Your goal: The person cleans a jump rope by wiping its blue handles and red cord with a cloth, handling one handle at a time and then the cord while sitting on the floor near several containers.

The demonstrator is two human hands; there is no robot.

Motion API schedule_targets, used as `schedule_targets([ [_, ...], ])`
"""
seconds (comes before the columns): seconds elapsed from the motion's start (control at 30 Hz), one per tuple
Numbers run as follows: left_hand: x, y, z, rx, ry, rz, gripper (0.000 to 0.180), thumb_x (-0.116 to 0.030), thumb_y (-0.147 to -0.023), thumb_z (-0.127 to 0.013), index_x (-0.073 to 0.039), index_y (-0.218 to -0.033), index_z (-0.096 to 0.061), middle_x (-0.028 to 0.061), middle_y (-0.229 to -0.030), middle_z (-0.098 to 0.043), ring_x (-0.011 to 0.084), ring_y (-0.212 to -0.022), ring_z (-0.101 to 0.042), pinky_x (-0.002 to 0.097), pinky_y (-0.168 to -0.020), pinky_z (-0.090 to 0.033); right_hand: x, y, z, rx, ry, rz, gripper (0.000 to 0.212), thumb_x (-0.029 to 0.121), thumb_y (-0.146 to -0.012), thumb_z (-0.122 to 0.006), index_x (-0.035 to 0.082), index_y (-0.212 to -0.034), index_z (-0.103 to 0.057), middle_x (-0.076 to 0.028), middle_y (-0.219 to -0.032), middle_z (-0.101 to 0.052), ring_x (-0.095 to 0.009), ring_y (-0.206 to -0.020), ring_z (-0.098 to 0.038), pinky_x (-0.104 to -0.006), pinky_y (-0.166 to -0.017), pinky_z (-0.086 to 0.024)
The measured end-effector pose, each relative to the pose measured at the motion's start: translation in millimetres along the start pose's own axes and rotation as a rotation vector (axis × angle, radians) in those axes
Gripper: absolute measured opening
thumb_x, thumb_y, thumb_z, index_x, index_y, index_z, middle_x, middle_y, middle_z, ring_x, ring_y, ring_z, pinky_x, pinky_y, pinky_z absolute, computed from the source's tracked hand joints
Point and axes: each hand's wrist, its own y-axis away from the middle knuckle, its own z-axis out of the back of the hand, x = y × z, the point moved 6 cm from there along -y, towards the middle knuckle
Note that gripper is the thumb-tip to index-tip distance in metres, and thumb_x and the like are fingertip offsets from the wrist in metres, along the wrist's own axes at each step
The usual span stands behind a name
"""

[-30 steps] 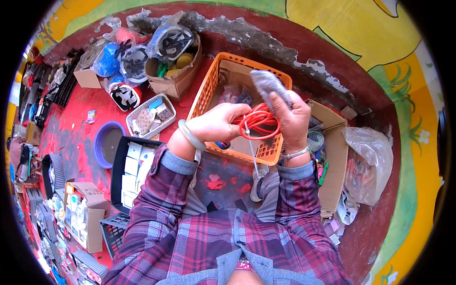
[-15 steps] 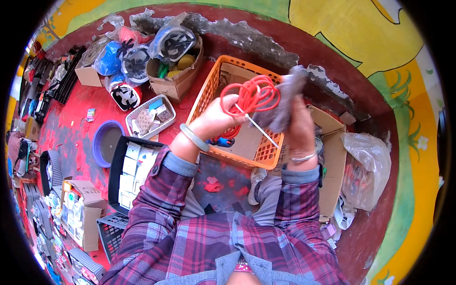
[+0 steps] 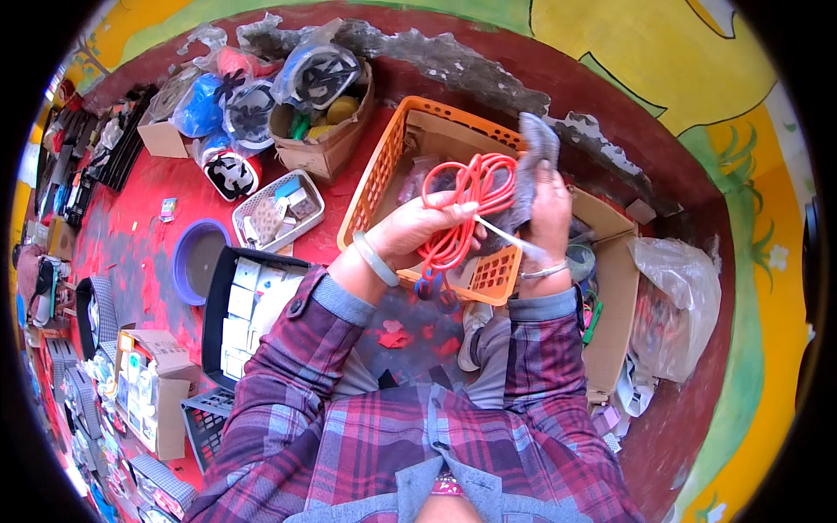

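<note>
My left hand (image 3: pixel 425 228) is closed round a coiled red cord (image 3: pixel 478 185), whose loops stick up above the fingers. Dark blue ends (image 3: pixel 433 286) of it dangle under the hand. A thin white strip (image 3: pixel 506 235) runs from the coil toward my right wrist. In my right hand (image 3: pixel 549 209) a crumpled grey cloth (image 3: pixel 534 152) is gripped, standing up beside the coil and close to it. Both hands are over an orange plastic basket (image 3: pixel 359 209), which has cardboard inside and is partly hidden by them.
Right of the basket stands an open cardboard box (image 3: pixel 610 314), then a clear plastic bag (image 3: pixel 676 305). On the left are a white basket (image 3: pixel 292 228), a purple basin (image 3: pixel 177 261) and a black bin (image 3: pixel 214 322) of small white boxes. Bagged helmets (image 3: pixel 318 74) sit farther back.
The red coil has come lower and turned more upright in my left hand. The grey cloth has swung upright and narrower in my right hand, which moved slightly nearer me.
</note>
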Motion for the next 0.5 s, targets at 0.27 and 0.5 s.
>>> schedule_targets([
  [0.27,-21.7,-6.6,29.4,-0.198,0.41,-0.334,0.048,-0.044,-0.099,-0.025,-0.005,-0.109,-0.049,0.0154,-0.086,-0.062,0.0219,-0.075,-0.062,0.033,-0.068,-0.053,11.7,-0.7,10.8,-0.179,-0.359,0.012,0.037,0.031,-0.098,-0.04,0.0,-0.115,-0.052,-0.013,-0.111,-0.058,-0.026,-0.1,-0.058,-0.0411,-0.088,-0.047],
  [0.5,-18.0,-8.8,49.7,-0.257,0.495,-0.459,0.053,-0.051,-0.097,-0.025,-0.006,-0.11,-0.051,0.0141,-0.099,-0.061,0.0232,-0.085,-0.061,0.0362,-0.081,-0.05,-16.8,54.5,-70.3,0.273,0.158,0.42,0.04,0.023,-0.093,-0.048,0.001,-0.126,-0.046,-0.015,-0.126,-0.05,-0.027,-0.116,-0.05,-0.0385,-0.1,-0.036],
])
